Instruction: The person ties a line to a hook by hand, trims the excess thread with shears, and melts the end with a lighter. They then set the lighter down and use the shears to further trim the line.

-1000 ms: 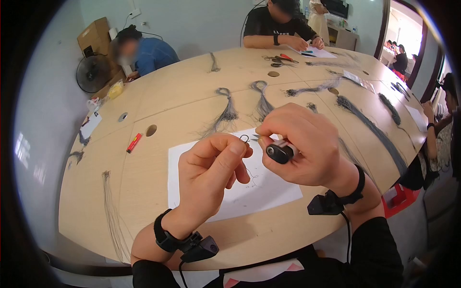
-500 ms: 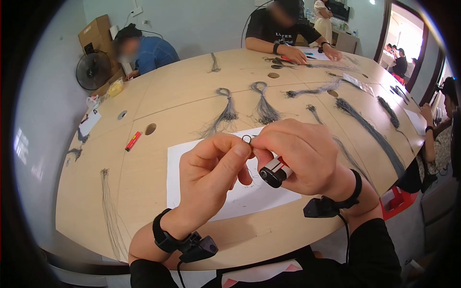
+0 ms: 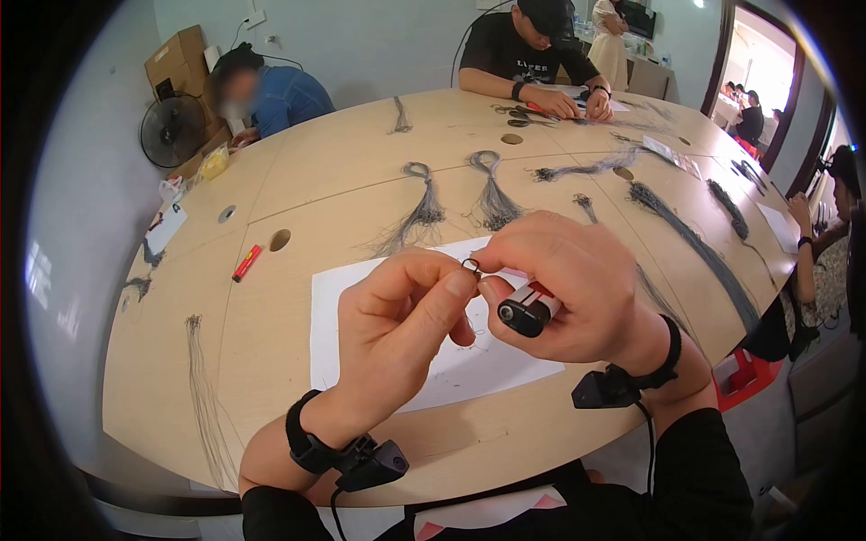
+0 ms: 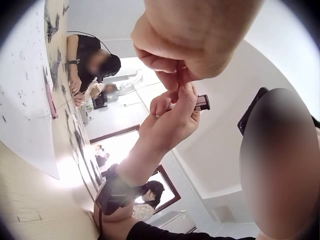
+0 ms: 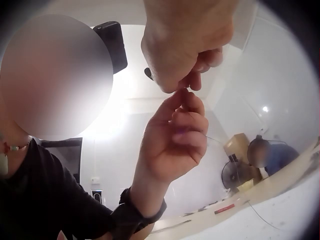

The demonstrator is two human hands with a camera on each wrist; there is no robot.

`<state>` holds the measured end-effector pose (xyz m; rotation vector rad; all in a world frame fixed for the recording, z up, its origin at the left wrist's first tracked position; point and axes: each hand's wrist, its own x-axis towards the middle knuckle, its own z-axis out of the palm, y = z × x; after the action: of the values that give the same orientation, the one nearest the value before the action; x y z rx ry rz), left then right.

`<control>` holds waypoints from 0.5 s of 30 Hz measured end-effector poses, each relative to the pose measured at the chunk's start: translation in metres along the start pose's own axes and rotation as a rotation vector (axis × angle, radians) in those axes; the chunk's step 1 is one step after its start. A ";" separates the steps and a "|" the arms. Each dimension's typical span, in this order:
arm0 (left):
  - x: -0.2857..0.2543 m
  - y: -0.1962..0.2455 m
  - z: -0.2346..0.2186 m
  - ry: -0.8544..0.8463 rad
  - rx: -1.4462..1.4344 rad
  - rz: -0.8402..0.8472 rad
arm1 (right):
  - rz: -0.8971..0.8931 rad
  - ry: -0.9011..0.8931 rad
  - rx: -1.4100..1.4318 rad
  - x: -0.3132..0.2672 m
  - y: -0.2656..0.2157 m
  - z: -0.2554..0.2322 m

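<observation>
My left hand (image 3: 401, 316) pinches a small dark wire loop (image 3: 471, 265) between thumb and index finger. Thin line hangs below it over a white sheet of paper (image 3: 433, 383). My right hand (image 3: 582, 284) curls round a stubby white-and-red tool with a black end (image 3: 528, 311); its kind I cannot tell. The right index fingertip is right at the loop, and the thumb lies just below. In the left wrist view the tool's dark end (image 4: 203, 102) sticks out past the right hand. From the right wrist the loop is hidden behind fingers.
Bundles of grey line (image 3: 424, 212) with dark clustered ends lie beyond the paper and to the right. A red stick-shaped thing (image 3: 246, 263) and a strand bundle (image 3: 200, 388) lie left. Scissors (image 3: 523, 117) lie near a person (image 3: 532, 68) seated across the table.
My right hand has moved in to the left hand's fingertips. A pointed metal tip that showed beside the loop a second ago is out of sight. The left hand keeps its pinch.
</observation>
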<state>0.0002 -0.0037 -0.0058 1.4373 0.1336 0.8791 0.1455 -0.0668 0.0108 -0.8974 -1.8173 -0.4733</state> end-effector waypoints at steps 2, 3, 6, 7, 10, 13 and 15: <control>0.000 0.000 0.000 -0.017 0.001 0.012 | -0.005 -0.019 -0.016 -0.001 0.001 0.000; 0.000 0.001 0.001 -0.012 0.008 0.011 | -0.010 -0.038 -0.031 -0.002 0.001 -0.001; -0.002 0.000 0.003 -0.018 0.024 0.020 | -0.021 -0.117 -0.065 -0.002 0.000 -0.004; -0.002 -0.001 0.004 -0.029 0.035 0.033 | -0.022 -0.115 -0.066 -0.002 0.000 -0.004; -0.002 0.001 0.003 -0.041 0.074 0.013 | -0.028 -0.140 -0.079 -0.003 0.001 -0.005; -0.002 0.000 0.001 -0.045 0.013 -0.012 | -0.011 -0.154 -0.115 -0.002 0.001 -0.008; -0.002 0.002 0.002 -0.023 0.006 -0.017 | 0.085 -0.063 -0.044 0.005 -0.001 -0.010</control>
<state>-0.0009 -0.0063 -0.0047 1.4497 0.1313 0.8486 0.1498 -0.0724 0.0191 -1.0254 -1.8235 -0.4370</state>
